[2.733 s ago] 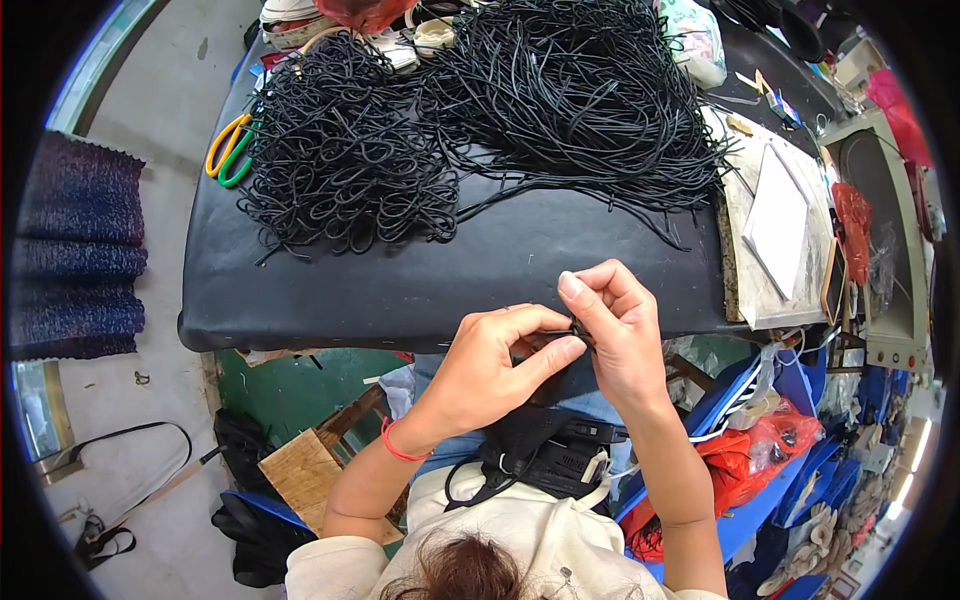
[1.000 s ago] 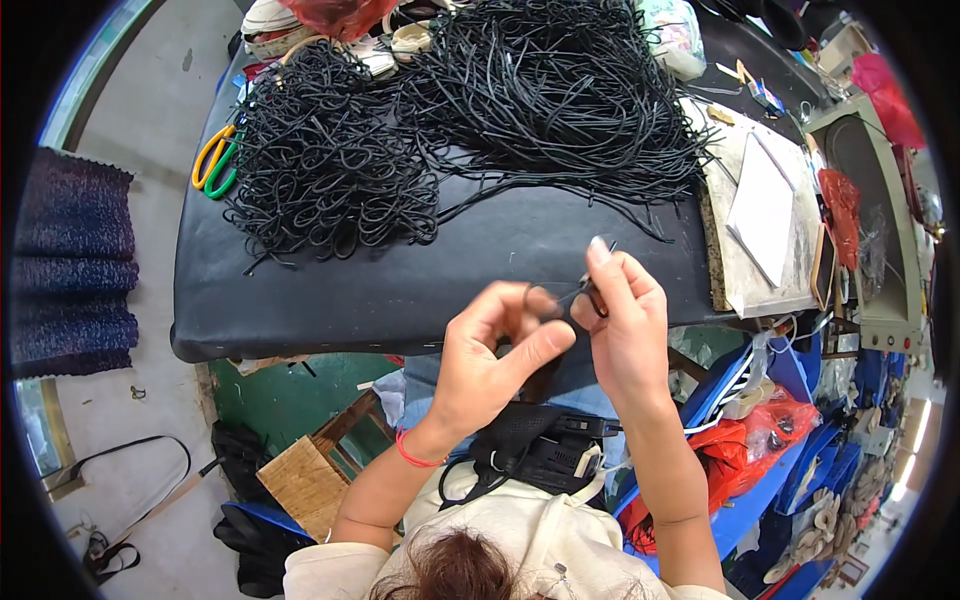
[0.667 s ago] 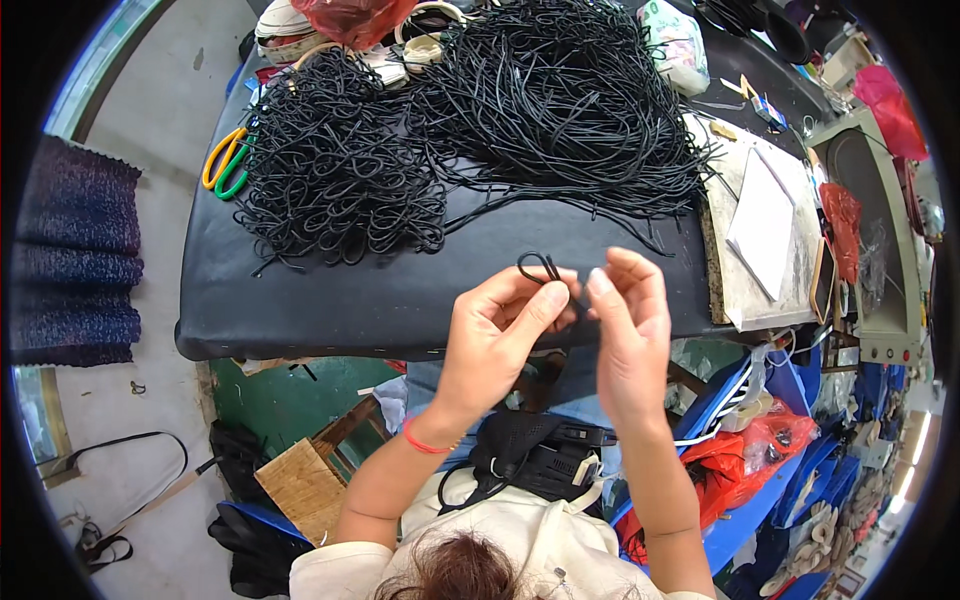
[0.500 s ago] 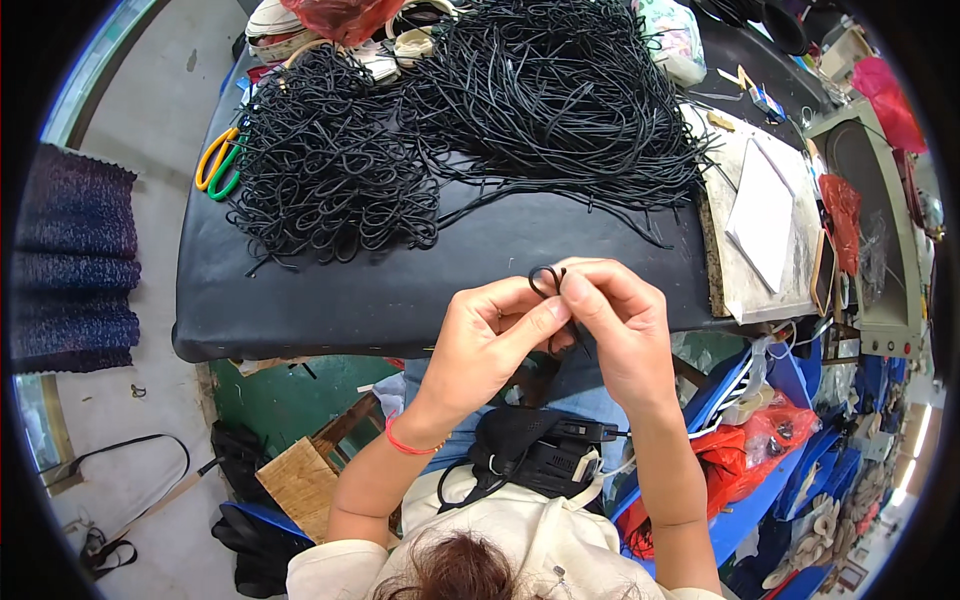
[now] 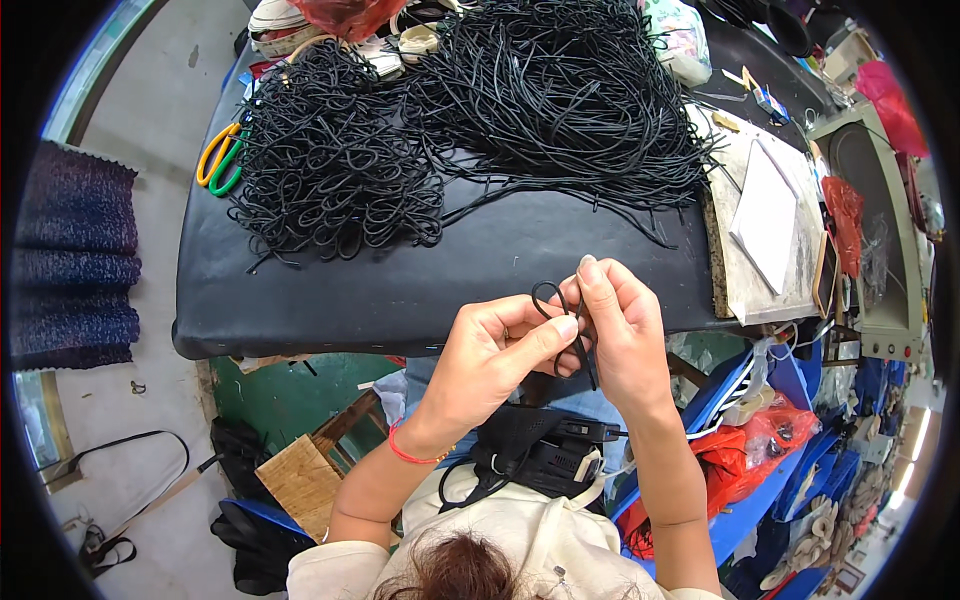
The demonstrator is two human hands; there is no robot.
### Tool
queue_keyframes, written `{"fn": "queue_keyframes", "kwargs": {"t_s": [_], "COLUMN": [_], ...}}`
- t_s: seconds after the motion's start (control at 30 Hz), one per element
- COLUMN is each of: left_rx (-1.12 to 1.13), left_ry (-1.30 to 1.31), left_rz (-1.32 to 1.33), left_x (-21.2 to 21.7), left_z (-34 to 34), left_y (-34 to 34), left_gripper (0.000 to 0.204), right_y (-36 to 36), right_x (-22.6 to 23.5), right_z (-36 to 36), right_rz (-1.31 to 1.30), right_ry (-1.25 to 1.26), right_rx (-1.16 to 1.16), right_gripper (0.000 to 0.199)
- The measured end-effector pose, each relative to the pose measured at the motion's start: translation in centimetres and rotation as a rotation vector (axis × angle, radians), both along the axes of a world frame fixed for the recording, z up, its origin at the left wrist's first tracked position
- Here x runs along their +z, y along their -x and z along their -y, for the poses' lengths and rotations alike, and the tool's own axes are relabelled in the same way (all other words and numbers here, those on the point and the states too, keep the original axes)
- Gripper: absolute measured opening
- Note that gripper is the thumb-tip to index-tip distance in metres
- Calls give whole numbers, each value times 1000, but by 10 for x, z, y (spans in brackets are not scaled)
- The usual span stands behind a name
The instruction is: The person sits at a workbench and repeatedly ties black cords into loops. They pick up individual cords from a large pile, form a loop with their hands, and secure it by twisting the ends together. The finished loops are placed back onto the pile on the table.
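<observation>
Both my hands meet just over the table's front edge, around one black cord [image 5: 544, 291] bent into a loop. My left hand [image 5: 490, 350] pinches it between thumb and fingers, the loop standing up above the thumb. Close on the right, my right hand [image 5: 622, 330] has thumb and finger pressed together on part of the same cord. A cord end hangs below the fingers. Where the strands cross is partly hidden. Beyond my hands lie a pile of looped black cords [image 5: 335, 165] on the left and a larger heap of straight black cords [image 5: 560, 100].
Scissors with yellow and green handles [image 5: 222, 160] lie at the left of the black table [image 5: 300, 310]. A pale board [image 5: 740, 290] with white paper [image 5: 765, 220] is at the right. Red plastic bags [image 5: 765, 440] sit below, beside a blue bin.
The loop has grown larger and stands higher above my left thumb. My right thumb has swung upward from the cord's crossing, and the cord end below shows longer.
</observation>
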State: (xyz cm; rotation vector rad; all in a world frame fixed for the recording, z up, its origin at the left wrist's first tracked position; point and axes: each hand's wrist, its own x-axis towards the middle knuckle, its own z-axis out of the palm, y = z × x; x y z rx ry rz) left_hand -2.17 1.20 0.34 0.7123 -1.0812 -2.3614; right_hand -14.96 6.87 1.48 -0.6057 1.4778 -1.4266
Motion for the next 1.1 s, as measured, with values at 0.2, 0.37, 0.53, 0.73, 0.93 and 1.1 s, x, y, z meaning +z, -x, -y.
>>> {"fn": "queue_keyframes", "kwargs": {"t_s": [0.2,0.37,0.53,0.73,0.93,1.1], "left_rx": [-24,232,389,241,75,-117], "left_ry": [0,-102,-236,51,135,161], "left_rz": [1,-110,-152,-9,138,252], "left_x": [-4,-17,-19,-19,-9,-2], "left_z": [-2,-5,-6,-13,-2,13], "left_y": [0,10,14,10,3,-5], "left_gripper": [15,16,16,16,16,14], "right_y": [5,3,10,6,14,19], "right_x": [0,-3,-12,-7,-7,-8], "right_z": [0,5,-24,-24,-26,-28], "right_rz": [124,64,45,-8,-306,-471], "right_ry": [-78,23,16,112,101,87], "right_rx": [27,-113,19,11,132,271], "right_gripper": [29,32,29,13,10,11]}}
